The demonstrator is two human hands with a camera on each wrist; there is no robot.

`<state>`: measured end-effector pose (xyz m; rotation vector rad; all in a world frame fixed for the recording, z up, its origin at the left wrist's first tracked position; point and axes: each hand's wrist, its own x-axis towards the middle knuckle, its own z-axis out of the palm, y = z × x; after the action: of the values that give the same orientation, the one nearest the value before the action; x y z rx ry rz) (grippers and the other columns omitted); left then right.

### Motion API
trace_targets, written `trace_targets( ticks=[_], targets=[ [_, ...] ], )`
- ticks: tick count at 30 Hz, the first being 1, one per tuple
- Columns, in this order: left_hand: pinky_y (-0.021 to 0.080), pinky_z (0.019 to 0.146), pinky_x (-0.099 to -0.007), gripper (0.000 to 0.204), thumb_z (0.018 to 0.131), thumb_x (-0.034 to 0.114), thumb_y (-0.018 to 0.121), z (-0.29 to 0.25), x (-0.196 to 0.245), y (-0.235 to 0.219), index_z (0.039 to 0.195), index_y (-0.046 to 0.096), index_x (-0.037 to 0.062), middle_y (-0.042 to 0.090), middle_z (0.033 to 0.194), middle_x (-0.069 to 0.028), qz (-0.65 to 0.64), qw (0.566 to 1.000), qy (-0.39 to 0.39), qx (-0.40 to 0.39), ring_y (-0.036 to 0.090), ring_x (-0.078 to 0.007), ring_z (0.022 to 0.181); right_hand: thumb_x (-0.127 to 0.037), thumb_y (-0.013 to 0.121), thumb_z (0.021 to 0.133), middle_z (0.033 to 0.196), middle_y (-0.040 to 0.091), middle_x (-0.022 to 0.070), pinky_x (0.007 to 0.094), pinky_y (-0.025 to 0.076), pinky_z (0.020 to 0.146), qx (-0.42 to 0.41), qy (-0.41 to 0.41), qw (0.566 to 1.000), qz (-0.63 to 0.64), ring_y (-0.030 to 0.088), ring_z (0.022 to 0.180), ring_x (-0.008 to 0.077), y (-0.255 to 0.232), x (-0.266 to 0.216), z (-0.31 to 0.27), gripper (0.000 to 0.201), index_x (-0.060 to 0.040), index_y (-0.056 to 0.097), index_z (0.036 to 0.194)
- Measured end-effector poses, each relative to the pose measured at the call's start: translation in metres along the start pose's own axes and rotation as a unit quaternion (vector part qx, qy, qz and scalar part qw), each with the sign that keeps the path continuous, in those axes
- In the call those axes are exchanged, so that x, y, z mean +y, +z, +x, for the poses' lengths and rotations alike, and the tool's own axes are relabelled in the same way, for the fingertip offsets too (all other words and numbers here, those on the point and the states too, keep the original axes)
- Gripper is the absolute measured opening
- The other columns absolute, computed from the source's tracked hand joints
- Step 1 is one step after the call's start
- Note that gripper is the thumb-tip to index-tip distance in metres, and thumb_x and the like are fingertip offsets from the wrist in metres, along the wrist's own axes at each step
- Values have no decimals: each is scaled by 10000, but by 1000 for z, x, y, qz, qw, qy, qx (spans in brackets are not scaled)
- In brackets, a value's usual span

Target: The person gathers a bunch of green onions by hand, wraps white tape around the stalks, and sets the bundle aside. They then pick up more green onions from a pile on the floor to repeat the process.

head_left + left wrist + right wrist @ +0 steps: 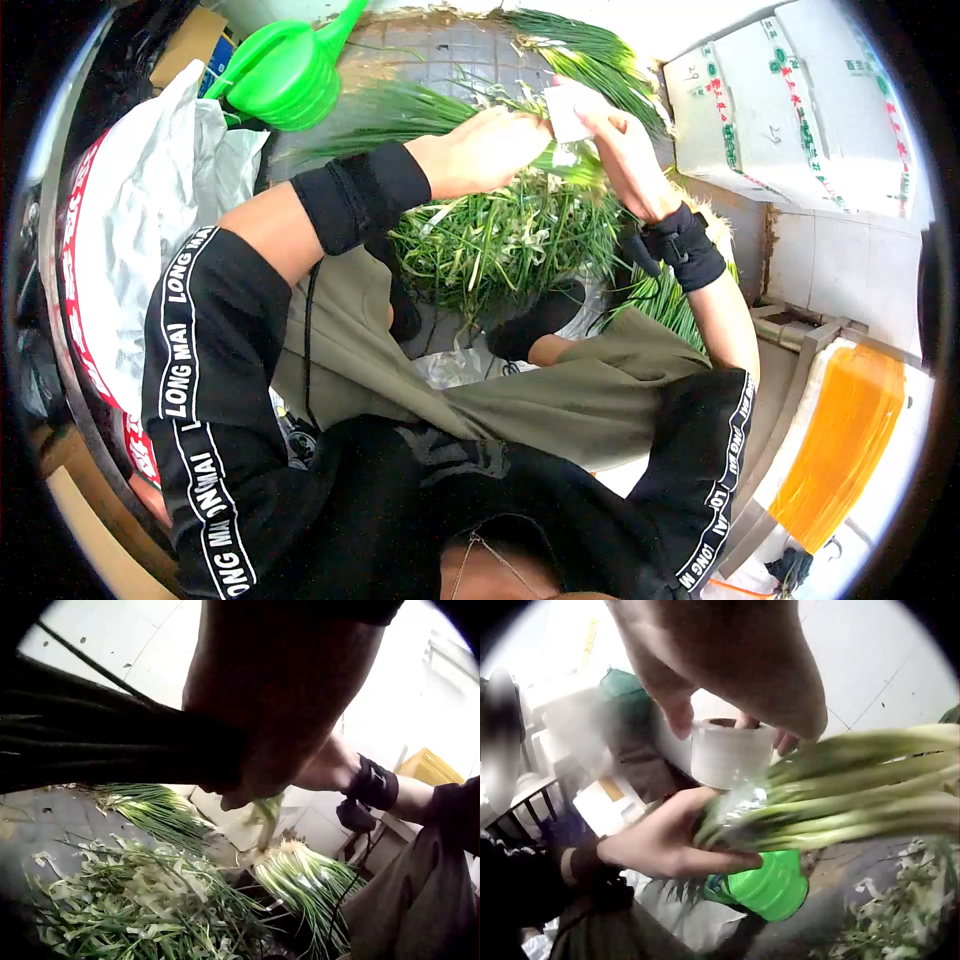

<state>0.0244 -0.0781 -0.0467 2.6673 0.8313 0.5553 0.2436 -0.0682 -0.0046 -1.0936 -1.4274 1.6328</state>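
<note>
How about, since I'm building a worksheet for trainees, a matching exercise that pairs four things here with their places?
Things
1. Wide roll of translucent tape
2. Raised bundle of long green stalks
3. Bright green plastic watering can
4. Loose heap of green leafy scraps

Places
A. By the person's feet
B. In the right hand
C. Beside a crinkled white plastic bag
D. In the left hand

Pairs: 1-B; 2-D; 3-C; 4-A
</note>
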Motion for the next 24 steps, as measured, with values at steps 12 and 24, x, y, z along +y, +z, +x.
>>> trace_targets(
  ticks=[12, 24],
  targets=[
    [412, 937, -409, 525, 731, 29, 691, 3, 3, -34, 1229, 526, 19, 610, 1097, -157, -74, 991, 92, -70, 577, -329, 1012, -51, 587, 931, 1387, 531, 116, 335, 359, 1107, -288, 84, 954, 20, 494, 1268, 195, -76, 7, -5, 502, 18, 449, 1409],
    [482, 863, -354, 468, 844, 162, 728, 19, -9, -44, 1236, 534, -5, 656, 1058, -148, -296, 942, -155, -38, 602, -157, 963, -151, 760, 846, 1161, 621, 23, 268, 482, 881, -16, 64, 997, 29, 581, 998, 103, 3, 38, -27, 440, -55, 576, 1234]
  ],
)
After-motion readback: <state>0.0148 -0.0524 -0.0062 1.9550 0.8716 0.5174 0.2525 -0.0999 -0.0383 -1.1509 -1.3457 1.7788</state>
